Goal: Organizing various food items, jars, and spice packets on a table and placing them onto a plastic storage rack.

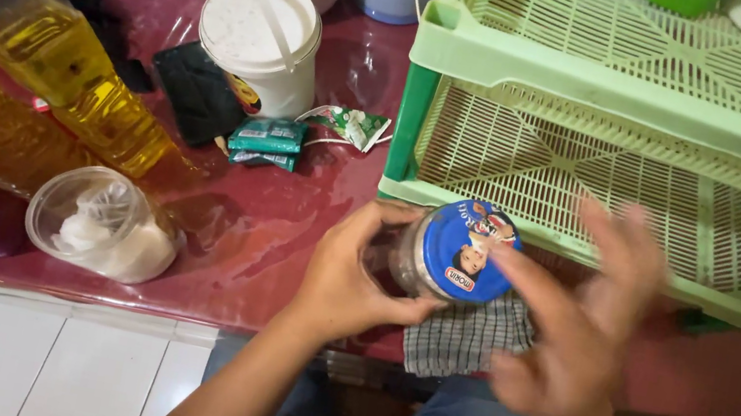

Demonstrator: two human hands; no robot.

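At the near edge of the dark red worktop (262,250), just in front of the pale green two-tier plastic rack (599,177), the left hand (348,280) has its grip wrapped round the side of a clear jar (401,264), fingers curled about the glass and thumb across the front. The jar is tilted, its blue lid (465,250) facing up toward the camera. The right hand (571,335) is blurred; its fingers are spread wide with the fingertips at the lid's rim, so it looks open and clasps nothing that I can make out. A checked cloth (465,336) lies just under the jar. The jar sits over the worktop's edge, so a loosened left-hand hold could, I judge, let it drop past the cloth. A tilted jar could also spill if the lid came free. An oil bottle (61,62) stands well apart to the left.
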